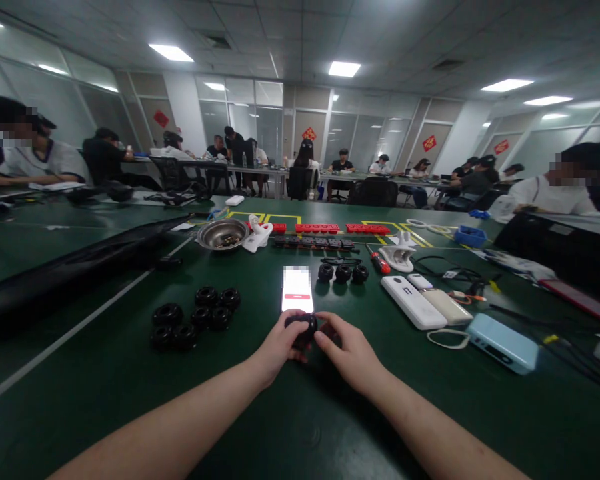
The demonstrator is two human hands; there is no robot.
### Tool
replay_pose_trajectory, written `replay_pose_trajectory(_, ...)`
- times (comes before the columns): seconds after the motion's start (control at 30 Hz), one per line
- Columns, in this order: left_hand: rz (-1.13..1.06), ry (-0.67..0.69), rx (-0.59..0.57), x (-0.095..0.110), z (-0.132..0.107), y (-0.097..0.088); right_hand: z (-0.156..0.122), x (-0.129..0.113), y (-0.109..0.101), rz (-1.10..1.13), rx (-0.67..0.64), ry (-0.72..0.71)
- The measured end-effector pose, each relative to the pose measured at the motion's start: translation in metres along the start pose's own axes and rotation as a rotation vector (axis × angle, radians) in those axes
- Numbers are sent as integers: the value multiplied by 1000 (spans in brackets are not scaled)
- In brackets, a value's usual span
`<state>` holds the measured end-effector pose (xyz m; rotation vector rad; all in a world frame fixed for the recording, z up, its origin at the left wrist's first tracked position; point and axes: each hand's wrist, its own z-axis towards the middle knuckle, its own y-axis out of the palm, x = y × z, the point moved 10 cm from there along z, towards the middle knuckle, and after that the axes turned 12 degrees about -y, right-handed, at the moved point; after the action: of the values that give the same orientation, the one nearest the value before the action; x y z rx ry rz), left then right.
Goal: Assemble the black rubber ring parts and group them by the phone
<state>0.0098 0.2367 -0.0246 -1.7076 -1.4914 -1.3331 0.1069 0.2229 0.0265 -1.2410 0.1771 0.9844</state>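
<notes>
My left hand (283,341) is closed round a black tyre-like ring (306,325), its thumb lying across the top. From the other side my right hand (347,343) pinches the ring's right edge between thumb and fingertips. Just beyond them lies a phone (297,290) with a lit screen. Several similar black rings (211,308) are grouped on the table to the left. A shorter row of black rings (343,273) sits past the phone on the right. The ring's underside is hidden by my fingers.
A metal bowl (223,235) with small parts stands at the back left. Red strips (317,228) and a black strip (316,243) lie behind the phone. To the right are a screwdriver (379,261), a white power bank (413,303), a light-blue box (503,343) and cables.
</notes>
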Motion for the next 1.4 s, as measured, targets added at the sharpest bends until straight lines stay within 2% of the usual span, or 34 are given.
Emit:
replay_pose_trajectory(0.07, 22, 20, -8, 1, -1, 2, 1, 8, 3, 26, -9, 63)
replay_pose_trajectory(0.27, 68, -2, 32, -1, -2, 4, 2, -3, 6, 53, -39, 10)
replay_pose_trajectory(0.47, 81, -84, 59, -3, -1, 2, -1, -33, -2, -48, -15, -217)
replay_pose_trajectory(0.53, 78, -76, 52, -2, -1, 1, 0, -27, -2, -48, -22, -168)
replay_pose_trajectory(0.63, 67, -50, 53, -1, -2, 0, 0, -10, 5, 3, -74, -19)
replay_pose_trajectory(0.73, 61, -25, 54, 0, -3, 0, 1, -3, 12, 60, -115, 20)
replay_pose_trajectory(1.0, 85, -47, 72, -6, 2, -1, 1, -35, -1, -60, -25, -233)
replay_pose_trajectory(1.07, 80, -44, 60, -5, 1, 0, 1, -33, -4, -35, -13, -202)
replay_pose_trajectory(1.23, 45, -11, 20, 0, -6, 3, -1, -3, 5, 58, -64, 35)
replay_pose_trajectory(1.4, 33, 16, 31, 2, -6, 4, 1, -3, 9, 74, -87, 6)
